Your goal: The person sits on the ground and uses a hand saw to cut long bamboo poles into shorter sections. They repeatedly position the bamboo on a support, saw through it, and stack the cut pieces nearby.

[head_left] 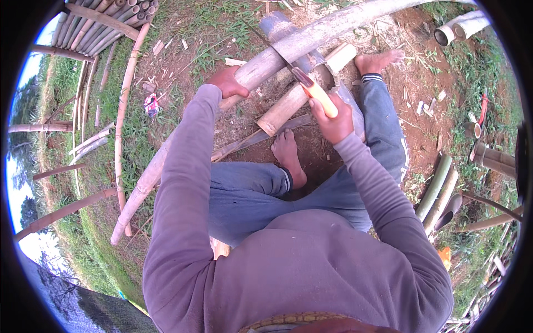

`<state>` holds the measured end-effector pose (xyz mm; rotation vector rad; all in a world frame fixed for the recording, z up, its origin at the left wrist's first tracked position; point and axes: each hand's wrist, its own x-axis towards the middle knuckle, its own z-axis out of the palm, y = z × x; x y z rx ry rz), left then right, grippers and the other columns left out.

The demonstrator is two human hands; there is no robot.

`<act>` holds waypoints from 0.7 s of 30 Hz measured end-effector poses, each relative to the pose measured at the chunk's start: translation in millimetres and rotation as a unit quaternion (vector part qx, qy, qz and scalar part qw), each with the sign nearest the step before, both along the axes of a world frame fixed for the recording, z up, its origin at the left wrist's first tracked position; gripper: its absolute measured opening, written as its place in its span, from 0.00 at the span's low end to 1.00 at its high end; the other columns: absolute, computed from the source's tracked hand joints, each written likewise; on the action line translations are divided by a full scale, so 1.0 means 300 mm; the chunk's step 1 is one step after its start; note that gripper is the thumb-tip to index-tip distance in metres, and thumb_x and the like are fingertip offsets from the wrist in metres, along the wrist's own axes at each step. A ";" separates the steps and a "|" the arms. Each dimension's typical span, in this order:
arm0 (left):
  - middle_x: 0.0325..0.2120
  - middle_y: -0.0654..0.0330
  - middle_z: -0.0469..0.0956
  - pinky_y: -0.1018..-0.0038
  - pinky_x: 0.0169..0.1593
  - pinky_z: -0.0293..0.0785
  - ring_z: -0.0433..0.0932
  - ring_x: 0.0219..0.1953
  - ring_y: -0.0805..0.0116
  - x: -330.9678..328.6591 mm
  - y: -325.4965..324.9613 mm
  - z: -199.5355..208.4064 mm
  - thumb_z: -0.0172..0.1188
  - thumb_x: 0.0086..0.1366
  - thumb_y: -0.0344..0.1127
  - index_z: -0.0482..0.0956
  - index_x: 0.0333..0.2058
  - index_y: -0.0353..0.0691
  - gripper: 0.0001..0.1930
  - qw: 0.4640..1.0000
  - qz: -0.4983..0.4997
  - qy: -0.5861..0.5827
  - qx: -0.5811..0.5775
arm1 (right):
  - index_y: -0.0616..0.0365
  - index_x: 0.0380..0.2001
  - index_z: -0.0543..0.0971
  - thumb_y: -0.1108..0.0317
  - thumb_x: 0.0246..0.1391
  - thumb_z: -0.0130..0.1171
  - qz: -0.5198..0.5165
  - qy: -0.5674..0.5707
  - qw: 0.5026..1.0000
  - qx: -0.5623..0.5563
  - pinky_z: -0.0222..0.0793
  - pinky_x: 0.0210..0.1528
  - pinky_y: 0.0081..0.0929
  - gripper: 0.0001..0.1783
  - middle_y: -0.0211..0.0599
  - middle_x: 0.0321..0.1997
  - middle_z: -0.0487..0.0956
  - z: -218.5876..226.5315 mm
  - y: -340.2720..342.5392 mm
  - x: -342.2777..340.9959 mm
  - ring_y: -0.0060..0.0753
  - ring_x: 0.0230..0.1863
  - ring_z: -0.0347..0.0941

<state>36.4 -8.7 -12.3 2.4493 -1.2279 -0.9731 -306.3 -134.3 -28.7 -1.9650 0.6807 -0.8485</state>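
A long pale bamboo pole (327,32) runs diagonally in front of me from the lower left to the upper right. My left hand (229,82) is closed over its near side, thumb along the top. In my right hand (335,118) is a handsaw (312,87), gripped by its orange-yellow wooden handle. The dark, narrow saw blade lies across the pole, a little to the right of my left hand, and its tip points to the far left. Under the pole, a shorter, thick bamboo piece (282,109) and a bluish-grey log-like piece (276,25) lie crosswise.
My bare feet rest on dirt around the bamboo supports. A bamboo rack (102,22) with stacked poles stands far left. Cut green bamboo lengths (435,186) and a dark shoe (448,212) lie at right, near a red-handled tool (483,109). Bamboo tubes (459,29) lie far right.
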 end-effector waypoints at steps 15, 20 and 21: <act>0.54 0.49 0.85 0.65 0.62 0.75 0.84 0.55 0.53 0.029 -0.032 0.016 0.82 0.40 0.46 0.77 0.65 0.40 0.49 0.999 0.002 0.051 0.004 | 0.60 0.39 0.83 0.58 0.62 0.74 -0.008 0.054 0.998 -0.012 0.77 0.32 0.44 0.16 0.49 0.31 0.84 0.026 -0.010 -0.005 0.54 0.30 0.84; 0.54 0.50 0.85 0.65 0.63 0.74 0.83 0.56 0.53 0.051 0.014 0.036 0.82 0.42 0.46 0.77 0.64 0.39 0.48 0.998 0.003 0.050 0.029 | 0.62 0.43 0.84 0.63 0.64 0.73 0.016 -0.012 0.999 0.031 0.75 0.32 0.36 0.14 0.44 0.28 0.83 0.033 0.055 -0.002 0.38 0.26 0.81; 0.55 0.50 0.85 0.65 0.63 0.74 0.83 0.56 0.53 0.027 0.018 0.033 0.83 0.41 0.46 0.78 0.64 0.39 0.48 0.998 0.009 0.051 0.027 | 0.62 0.43 0.84 0.63 0.64 0.73 0.014 -0.022 0.999 0.043 0.75 0.31 0.36 0.13 0.44 0.28 0.82 0.044 0.066 -0.017 0.37 0.25 0.80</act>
